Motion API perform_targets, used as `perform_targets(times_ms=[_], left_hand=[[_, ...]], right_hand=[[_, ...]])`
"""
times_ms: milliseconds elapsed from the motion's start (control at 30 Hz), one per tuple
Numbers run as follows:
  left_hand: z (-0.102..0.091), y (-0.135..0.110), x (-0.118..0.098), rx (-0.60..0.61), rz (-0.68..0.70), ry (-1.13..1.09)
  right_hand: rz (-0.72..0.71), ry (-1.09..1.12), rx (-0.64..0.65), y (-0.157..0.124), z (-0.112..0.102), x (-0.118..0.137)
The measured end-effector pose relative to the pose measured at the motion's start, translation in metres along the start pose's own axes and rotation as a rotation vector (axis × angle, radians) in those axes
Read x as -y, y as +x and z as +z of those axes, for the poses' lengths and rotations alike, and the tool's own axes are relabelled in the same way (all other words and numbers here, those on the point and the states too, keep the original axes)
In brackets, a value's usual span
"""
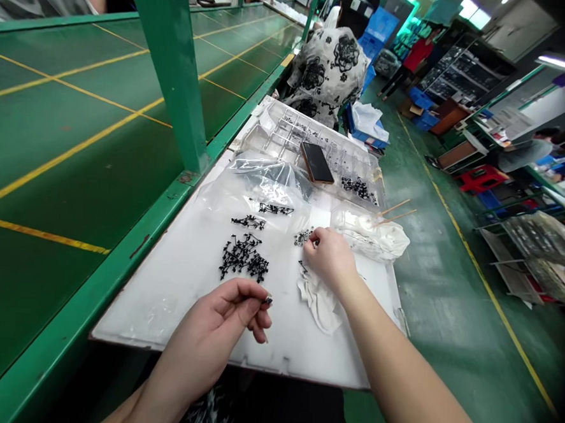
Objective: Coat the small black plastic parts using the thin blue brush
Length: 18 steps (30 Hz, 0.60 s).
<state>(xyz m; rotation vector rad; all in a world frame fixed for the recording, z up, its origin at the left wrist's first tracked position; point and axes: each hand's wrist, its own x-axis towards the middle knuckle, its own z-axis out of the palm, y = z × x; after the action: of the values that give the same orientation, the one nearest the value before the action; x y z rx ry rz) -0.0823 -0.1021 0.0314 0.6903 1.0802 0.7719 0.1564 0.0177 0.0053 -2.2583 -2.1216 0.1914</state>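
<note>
Between thumb and forefinger, my left hand (230,320) pinches a small black part (268,300) over the front of the white work board (162,306). My right hand (330,256) reaches down at a little group of small metal rings (302,237); its fingers are bent together and their tips are partly hidden, so what they grip cannot be made out. A pile of thin black parts (244,257) lies beyond my left hand, with smaller rows of black parts (276,208) behind it. Under my right wrist is a crumpled white cloth (322,303).
A clear plastic bag (270,179), a divided tray (288,125) and a phone (317,162) occupy the board's far part. White cloth with wooden sticks (397,209) sits at right. A green post (176,71) and conveyor (76,141) border the left. A person (329,67) sits ahead.
</note>
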Motion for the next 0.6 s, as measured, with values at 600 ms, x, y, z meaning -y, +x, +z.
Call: perform_targets(times_ms=[600], left_hand=[[0.049,-0.065,-0.007,0.156,0.129,0.032]], right_hand=[[-0.565,0.568,-0.242,-0.188,-0.113,0.013]])
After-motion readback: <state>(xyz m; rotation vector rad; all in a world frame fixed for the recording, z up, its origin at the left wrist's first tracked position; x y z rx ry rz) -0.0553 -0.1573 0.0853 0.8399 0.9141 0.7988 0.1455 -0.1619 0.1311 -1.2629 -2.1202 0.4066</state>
